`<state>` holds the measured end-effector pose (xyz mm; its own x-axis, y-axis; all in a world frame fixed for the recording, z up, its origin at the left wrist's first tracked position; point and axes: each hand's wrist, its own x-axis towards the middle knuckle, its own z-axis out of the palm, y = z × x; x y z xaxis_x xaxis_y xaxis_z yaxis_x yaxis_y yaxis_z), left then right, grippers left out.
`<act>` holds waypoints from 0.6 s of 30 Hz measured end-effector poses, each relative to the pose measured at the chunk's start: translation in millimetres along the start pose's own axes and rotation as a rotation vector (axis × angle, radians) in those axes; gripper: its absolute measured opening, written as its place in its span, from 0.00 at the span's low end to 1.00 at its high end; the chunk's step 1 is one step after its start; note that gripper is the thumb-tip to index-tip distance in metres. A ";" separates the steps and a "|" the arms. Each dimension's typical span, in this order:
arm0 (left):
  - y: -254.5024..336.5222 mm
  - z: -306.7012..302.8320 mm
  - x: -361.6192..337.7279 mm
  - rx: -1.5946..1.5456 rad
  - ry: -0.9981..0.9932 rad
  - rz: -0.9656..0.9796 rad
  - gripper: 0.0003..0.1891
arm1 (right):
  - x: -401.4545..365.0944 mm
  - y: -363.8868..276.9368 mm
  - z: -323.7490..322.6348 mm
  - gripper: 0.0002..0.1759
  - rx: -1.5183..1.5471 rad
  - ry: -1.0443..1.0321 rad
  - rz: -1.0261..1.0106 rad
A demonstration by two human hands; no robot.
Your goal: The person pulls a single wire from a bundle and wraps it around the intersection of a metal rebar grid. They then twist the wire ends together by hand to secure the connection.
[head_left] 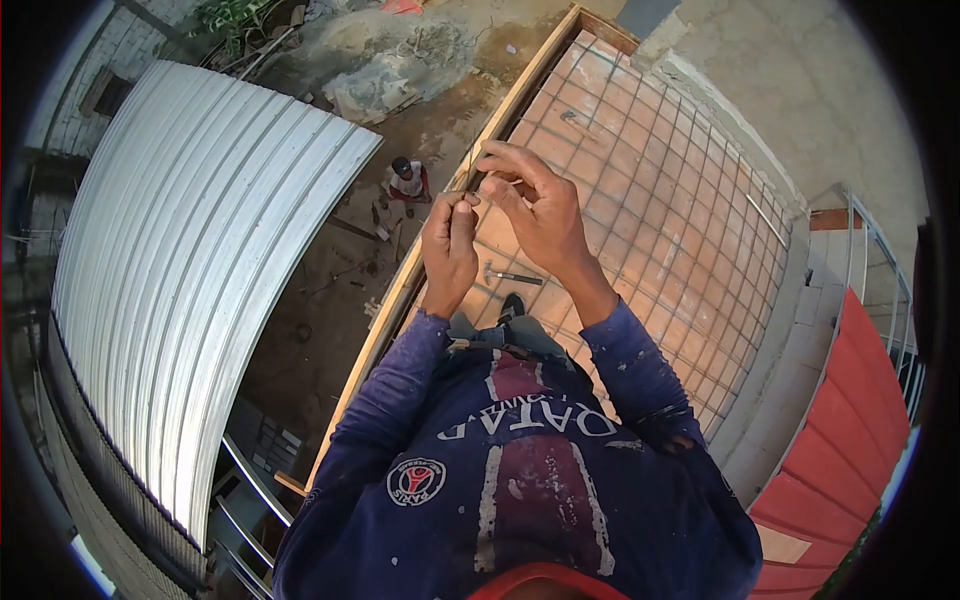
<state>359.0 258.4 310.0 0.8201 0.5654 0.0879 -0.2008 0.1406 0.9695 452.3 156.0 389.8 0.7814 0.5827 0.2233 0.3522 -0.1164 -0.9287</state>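
Note:
My left hand (450,252) is raised with thumb and fingers pinched together; whatever lies between them is too small to make out. Close beside it, my right hand (540,212) has its fingers bent toward the thumb, and a small thing at the tips cannot be told. Both hands are over the wooden edge board (408,268) of a slab form. Below them spreads a grid of steel rebar (640,190) over reddish panels. A hammer (514,275) with a dark handle lies on the grid, just below my hands.
A dark shoe (512,306) of mine stands on the grid. Beyond the edge board is a drop to the ground, where another person (408,182) crouches. A corrugated metal roof (215,210) is on the left, a red roof (850,430) on the right. Another tool (575,119) lies farther up.

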 end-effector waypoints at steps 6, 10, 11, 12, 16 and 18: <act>5.4 13.8 -12.2 0.176 -0.007 0.083 0.09 | 6.8 -7.8 -13.3 0.18 0.045 0.084 -0.070; 12.6 18.6 -19.8 0.253 -0.014 0.091 0.09 | 1.5 -5.8 -19.3 0.20 -0.006 0.093 -0.123; 13.4 20.1 -21.5 0.253 -0.012 0.095 0.09 | 0.1 -3.0 -20.2 0.20 -0.006 0.092 -0.128; 14.3 21.7 -22.0 0.296 -0.006 0.111 0.09 | -0.5 0.8 -21.1 0.20 -0.008 0.084 -0.126; 10.2 25.1 -26.3 0.377 0.003 0.139 0.08 | -2.8 3.3 -24.7 0.18 0.001 0.058 -0.106; 12.1 24.4 -28.0 0.339 -0.035 0.119 0.09 | -3.8 -6.2 -29.8 0.19 0.107 0.031 0.001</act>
<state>346.8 224.4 324.9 0.8209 0.5325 0.2064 -0.1112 -0.2055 0.9723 462.5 130.6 403.5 0.7978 0.5576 0.2295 0.2955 -0.0297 -0.9549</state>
